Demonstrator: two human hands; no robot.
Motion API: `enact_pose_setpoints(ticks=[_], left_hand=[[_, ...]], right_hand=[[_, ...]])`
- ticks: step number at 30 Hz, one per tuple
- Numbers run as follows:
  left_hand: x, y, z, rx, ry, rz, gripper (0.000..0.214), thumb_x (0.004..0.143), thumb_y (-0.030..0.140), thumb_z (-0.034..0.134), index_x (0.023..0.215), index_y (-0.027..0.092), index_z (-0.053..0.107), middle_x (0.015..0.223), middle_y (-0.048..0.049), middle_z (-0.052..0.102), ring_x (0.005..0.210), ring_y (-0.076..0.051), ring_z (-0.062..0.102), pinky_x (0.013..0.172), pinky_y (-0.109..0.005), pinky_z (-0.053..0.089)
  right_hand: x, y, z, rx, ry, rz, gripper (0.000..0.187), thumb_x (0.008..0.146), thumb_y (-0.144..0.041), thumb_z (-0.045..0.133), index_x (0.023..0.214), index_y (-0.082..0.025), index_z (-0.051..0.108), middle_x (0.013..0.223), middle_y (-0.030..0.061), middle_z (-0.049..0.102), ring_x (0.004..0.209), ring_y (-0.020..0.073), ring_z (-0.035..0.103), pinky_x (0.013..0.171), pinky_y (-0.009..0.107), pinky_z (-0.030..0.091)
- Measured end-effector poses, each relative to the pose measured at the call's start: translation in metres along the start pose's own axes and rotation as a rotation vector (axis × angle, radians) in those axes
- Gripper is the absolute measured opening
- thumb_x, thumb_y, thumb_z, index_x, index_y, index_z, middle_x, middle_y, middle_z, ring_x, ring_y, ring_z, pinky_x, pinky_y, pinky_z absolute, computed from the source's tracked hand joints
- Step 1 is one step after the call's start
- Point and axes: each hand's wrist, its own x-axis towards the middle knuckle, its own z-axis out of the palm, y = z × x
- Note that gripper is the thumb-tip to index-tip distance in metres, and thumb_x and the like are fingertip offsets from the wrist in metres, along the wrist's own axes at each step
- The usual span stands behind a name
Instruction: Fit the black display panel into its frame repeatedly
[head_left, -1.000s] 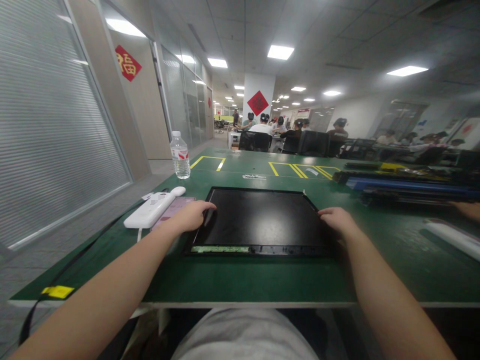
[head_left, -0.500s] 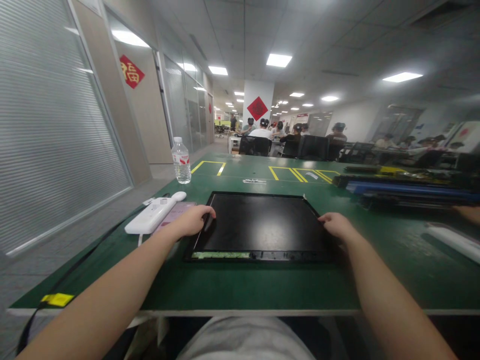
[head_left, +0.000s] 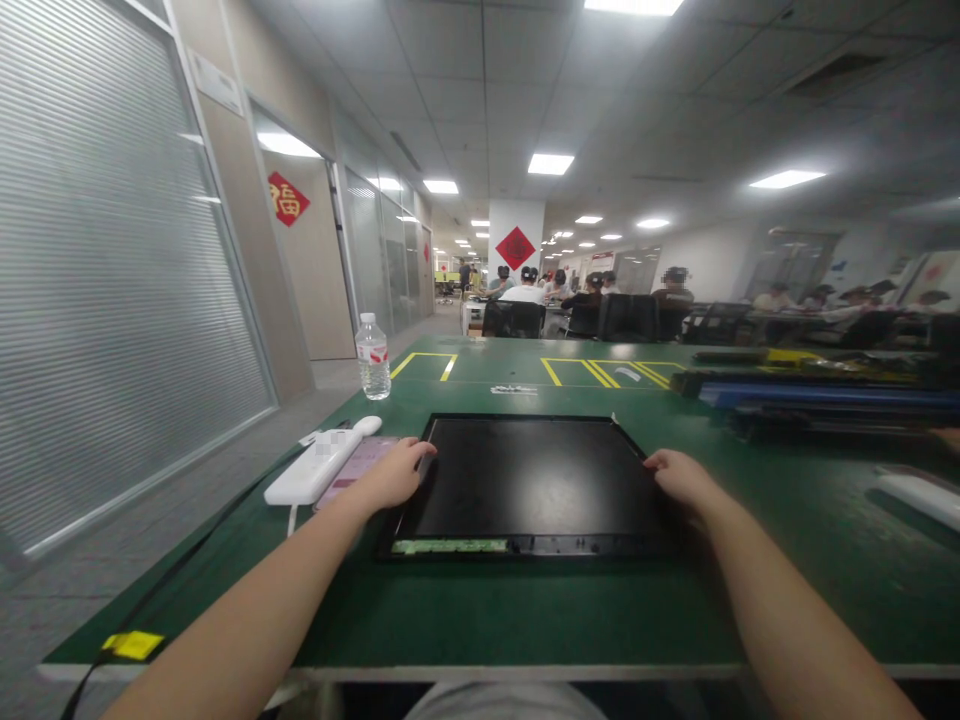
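A black display panel (head_left: 532,480) lies flat on the green table (head_left: 510,620) in front of me. A strip of green circuit board (head_left: 450,547) shows along its near edge. My left hand (head_left: 397,472) grips the panel's left edge, thumb over the top and the other fingers mostly hidden. On the opposite side my right hand (head_left: 682,480) is closed on the right edge, its fingers partly out of sight beneath. Beside my left hand are a white handheld device (head_left: 319,468) with a rounded tip and a pinkish printed sheet (head_left: 360,470).
A water bottle (head_left: 373,358) stands at the far left of the table. Blue and black long parts (head_left: 825,398) are piled at the right, near a white object (head_left: 919,497). Yellow tape marks (head_left: 600,372) line the far side. People sit at tables beyond.
The whole view has shifted, so the table and panel appear lower in the picture. Both hands keep their hold on the panel's sides.
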Motion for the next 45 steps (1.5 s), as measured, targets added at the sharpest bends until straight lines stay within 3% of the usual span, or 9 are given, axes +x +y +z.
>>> enact_pose_setpoints(ticks=[7,12,15,19,24,31,36,40,45], left_hand=[[0.001,-0.001,0.001,-0.018,0.008,0.003,0.061,0.082,0.005,0.046,0.141,0.020,0.053,0.136,-0.0167,0.067,0.124,-0.027,0.066,0.103,-0.039,0.050],[0.001,0.003,0.000,-0.186,-0.006,-0.142,0.059,0.082,0.004,0.048,0.139,0.015,0.056,0.138,-0.0169,0.067,0.125,-0.027,0.065,0.105,-0.036,0.048],[0.003,0.002,0.004,-0.407,0.063,-0.231,0.058,0.075,0.000,0.052,0.129,0.018,0.064,0.134,-0.0125,0.070,0.124,-0.027,0.065,0.103,-0.033,0.049],[0.006,0.002,0.006,-0.886,0.099,-0.323,0.058,0.066,-0.002,0.055,0.118,0.021,0.066,0.121,-0.0090,0.076,0.109,-0.026,0.072,0.085,-0.031,0.059],[0.002,0.013,-0.010,-1.419,0.164,-0.396,0.055,0.061,-0.003,0.060,0.109,0.022,0.066,0.135,-0.0086,0.069,0.087,-0.024,0.077,0.068,-0.033,0.063],[0.005,0.019,-0.018,-1.550,0.289,-0.543,0.044,0.066,-0.008,0.059,0.101,0.017,0.066,0.103,-0.0076,0.079,0.060,-0.018,0.073,0.051,-0.027,0.059],[0.009,0.018,-0.016,-1.573,0.231,-0.664,0.050,0.081,-0.004,0.057,0.128,0.014,0.058,0.070,-0.0038,0.074,0.045,-0.018,0.066,0.042,-0.028,0.055],[0.008,0.019,-0.017,-1.603,0.157,-0.671,0.061,0.084,-0.004,0.058,0.143,0.012,0.048,0.065,-0.0032,0.073,0.044,-0.020,0.067,0.043,-0.031,0.057],[0.006,0.018,-0.017,-1.587,0.141,-0.631,0.064,0.084,0.000,0.066,0.144,0.015,0.050,0.066,-0.0047,0.075,0.049,-0.023,0.071,0.045,-0.031,0.059]], right_hand=[[0.000,-0.002,0.002,0.015,0.011,-0.021,0.037,0.069,-0.003,0.055,0.093,-0.019,0.078,0.103,0.0102,0.078,0.096,0.0249,0.073,0.080,0.029,0.053],[0.004,-0.001,0.003,0.008,0.040,-0.026,0.033,0.070,-0.003,0.057,0.089,-0.020,0.080,0.103,0.0092,0.078,0.099,0.0245,0.072,0.082,0.027,0.051],[0.006,-0.001,0.005,-0.001,0.059,-0.014,0.032,0.072,-0.003,0.059,0.089,-0.020,0.080,0.104,0.0092,0.078,0.100,0.0244,0.072,0.081,0.026,0.050],[0.004,-0.004,0.003,0.018,0.033,0.029,0.033,0.075,-0.004,0.057,0.091,-0.020,0.081,0.105,0.0087,0.079,0.100,0.0244,0.072,0.079,0.026,0.050],[0.000,-0.008,0.001,0.028,0.059,0.055,0.032,0.075,-0.005,0.058,0.090,-0.021,0.081,0.104,0.0090,0.078,0.099,0.0245,0.072,0.075,0.026,0.049],[0.001,-0.006,0.003,-0.006,0.078,0.018,0.033,0.071,-0.006,0.060,0.092,-0.020,0.081,0.105,0.0095,0.078,0.100,0.0257,0.072,0.079,0.028,0.051],[-0.002,-0.008,0.001,-0.027,0.062,0.018,0.037,0.071,-0.007,0.058,0.097,-0.019,0.081,0.107,0.0103,0.078,0.100,0.0260,0.072,0.080,0.029,0.052],[-0.004,-0.010,-0.001,-0.033,0.040,0.018,0.037,0.073,-0.007,0.056,0.098,-0.018,0.081,0.106,0.0103,0.078,0.101,0.0253,0.071,0.079,0.028,0.051],[-0.004,-0.010,-0.002,-0.044,0.042,0.019,0.036,0.071,-0.007,0.057,0.096,-0.019,0.081,0.103,0.0097,0.078,0.095,0.0245,0.072,0.076,0.028,0.051]])
